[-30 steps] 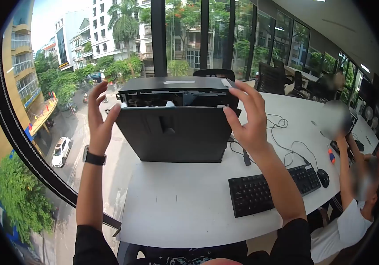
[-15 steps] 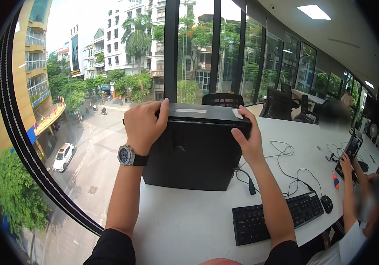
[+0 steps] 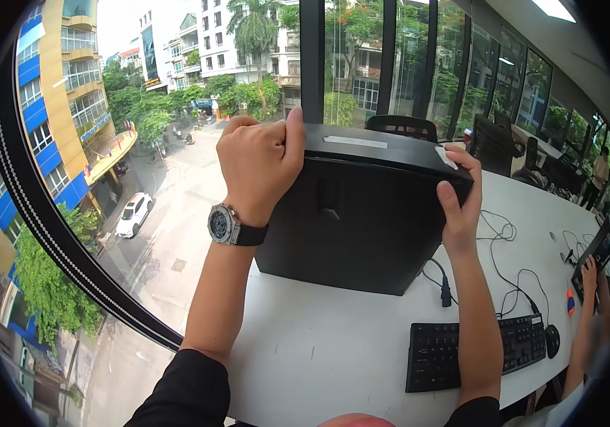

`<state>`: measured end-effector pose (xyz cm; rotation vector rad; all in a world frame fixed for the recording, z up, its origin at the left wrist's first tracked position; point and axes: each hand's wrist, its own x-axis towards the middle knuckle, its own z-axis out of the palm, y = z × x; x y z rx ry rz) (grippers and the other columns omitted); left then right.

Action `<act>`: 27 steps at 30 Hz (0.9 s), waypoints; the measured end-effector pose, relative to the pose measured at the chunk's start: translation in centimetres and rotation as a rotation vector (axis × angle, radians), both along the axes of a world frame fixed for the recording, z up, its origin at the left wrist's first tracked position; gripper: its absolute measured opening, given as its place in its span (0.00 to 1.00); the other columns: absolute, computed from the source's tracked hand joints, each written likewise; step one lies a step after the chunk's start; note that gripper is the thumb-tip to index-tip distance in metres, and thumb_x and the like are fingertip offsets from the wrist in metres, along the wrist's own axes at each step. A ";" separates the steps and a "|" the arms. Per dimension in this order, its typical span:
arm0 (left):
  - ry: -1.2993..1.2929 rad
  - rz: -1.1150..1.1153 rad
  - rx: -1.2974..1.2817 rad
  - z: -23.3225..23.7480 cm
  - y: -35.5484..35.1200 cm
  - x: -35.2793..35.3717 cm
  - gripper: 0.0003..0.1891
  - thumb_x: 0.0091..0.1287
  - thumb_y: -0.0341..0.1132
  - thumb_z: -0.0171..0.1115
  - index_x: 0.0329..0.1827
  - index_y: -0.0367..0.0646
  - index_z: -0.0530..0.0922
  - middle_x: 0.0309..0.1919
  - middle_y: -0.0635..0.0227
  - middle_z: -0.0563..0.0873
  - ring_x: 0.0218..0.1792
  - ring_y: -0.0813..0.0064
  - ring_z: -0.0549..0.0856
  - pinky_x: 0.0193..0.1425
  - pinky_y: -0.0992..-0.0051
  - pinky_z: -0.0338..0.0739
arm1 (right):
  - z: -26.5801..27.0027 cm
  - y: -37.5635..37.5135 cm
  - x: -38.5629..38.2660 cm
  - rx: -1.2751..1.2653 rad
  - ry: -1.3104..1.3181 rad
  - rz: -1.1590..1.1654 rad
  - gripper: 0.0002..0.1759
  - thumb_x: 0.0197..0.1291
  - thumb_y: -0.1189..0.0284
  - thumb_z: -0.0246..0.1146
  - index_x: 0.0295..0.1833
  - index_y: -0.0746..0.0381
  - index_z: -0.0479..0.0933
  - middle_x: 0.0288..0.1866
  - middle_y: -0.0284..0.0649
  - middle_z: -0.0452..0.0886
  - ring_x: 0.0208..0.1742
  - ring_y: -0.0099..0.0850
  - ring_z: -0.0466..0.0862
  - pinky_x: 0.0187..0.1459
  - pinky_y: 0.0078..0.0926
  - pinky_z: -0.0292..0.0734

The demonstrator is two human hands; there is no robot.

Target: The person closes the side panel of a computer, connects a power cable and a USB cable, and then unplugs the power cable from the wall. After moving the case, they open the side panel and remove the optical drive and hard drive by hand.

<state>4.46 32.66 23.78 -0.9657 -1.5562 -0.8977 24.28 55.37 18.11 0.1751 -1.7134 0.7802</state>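
A black desktop computer case point(image 3: 362, 228) stands at the far side of the white table, its broad side panel facing me and its top leaning. Over its upper left corner my left hand point(image 3: 262, 156), with a watch on the wrist, is closed, thumb up along the edge. At the upper right corner my right hand point(image 3: 461, 199) grips the case between thumb and fingers. A white label point(image 3: 356, 142) runs along the top face, and a small white patch point(image 3: 446, 158) lies by my right fingers. The fingertips of my left hand are hidden.
A black keyboard point(image 3: 433, 356) lies under my right forearm, with a mouse point(image 3: 552, 341) beside it. A power plug point(image 3: 446, 292) and loose cables are right of the case. Windows border the white table point(image 3: 305, 356). A co-worker's hand point(image 3: 589, 274) holds a dark device at right.
My view has swung left and down, so the scene sits farther right. Both hands keep their hold on the computer case, whose top now slopes more down to the right in view.
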 end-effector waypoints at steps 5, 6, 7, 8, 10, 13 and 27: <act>-0.009 0.019 -0.037 0.4 0.2 0.8 0.24 0.79 0.44 0.59 0.23 0.45 0.89 0.16 0.65 0.86 0.22 0.65 0.83 0.59 0.63 0.73 | 0.0 0.3 0.0 0.055 0.001 -0.050 0.26 0.68 0.61 0.68 0.66 0.63 0.73 0.72 0.47 0.74 0.74 0.39 0.71 0.78 0.36 0.57; 0.012 -0.006 -0.025 0.4 0.1 0.8 0.26 0.79 0.44 0.59 0.20 0.44 0.87 0.16 0.65 0.85 0.22 0.64 0.83 0.61 0.62 0.71 | 0.0 0.3 0.0 0.058 0.006 -0.052 0.26 0.68 0.61 0.68 0.66 0.63 0.73 0.71 0.47 0.75 0.74 0.39 0.71 0.78 0.36 0.56; 0.017 -0.016 -0.021 0.3 0.1 0.6 0.25 0.79 0.43 0.60 0.19 0.44 0.86 0.16 0.65 0.85 0.22 0.63 0.83 0.58 0.62 0.72 | -0.1 0.5 -0.1 0.060 0.001 -0.042 0.26 0.68 0.62 0.67 0.66 0.63 0.73 0.71 0.47 0.74 0.74 0.39 0.71 0.78 0.36 0.56; 0.026 -0.025 -0.017 0.3 0.2 0.4 0.25 0.78 0.42 0.60 0.19 0.43 0.85 0.16 0.66 0.84 0.23 0.63 0.83 0.54 0.63 0.73 | -0.1 0.8 -0.1 0.062 0.001 -0.031 0.26 0.68 0.62 0.67 0.66 0.64 0.73 0.71 0.48 0.74 0.74 0.39 0.71 0.78 0.37 0.56; 0.044 -0.026 -0.008 0.1 0.4 -0.2 0.23 0.77 0.40 0.60 0.19 0.43 0.85 0.17 0.66 0.84 0.24 0.62 0.83 0.51 0.63 0.73 | 0.6 1.2 0.4 0.083 -0.070 -0.103 0.24 0.68 0.63 0.66 0.65 0.64 0.75 0.69 0.48 0.77 0.75 0.41 0.72 0.79 0.39 0.57; 0.069 -0.068 0.019 0.1 0.3 -0.3 0.20 0.74 0.37 0.60 0.21 0.43 0.85 0.18 0.66 0.83 0.26 0.62 0.83 0.44 0.63 0.72 | 3.8 -0.8 2.6 0.296 -0.241 -0.484 0.18 0.70 0.62 0.65 0.55 0.65 0.81 0.59 0.49 0.86 0.78 0.47 0.73 0.80 0.45 0.59; 0.080 -0.017 0.042 0.3 0.8 -0.3 0.22 0.73 0.40 0.59 0.17 0.45 0.82 0.16 0.67 0.83 0.24 0.64 0.83 0.53 0.61 0.65 | 6.0 -8.2 -5.3 0.527 -0.065 -0.965 0.30 0.77 0.54 0.61 0.23 0.60 0.69 0.21 0.37 0.70 0.22 0.32 0.74 0.27 0.32 0.68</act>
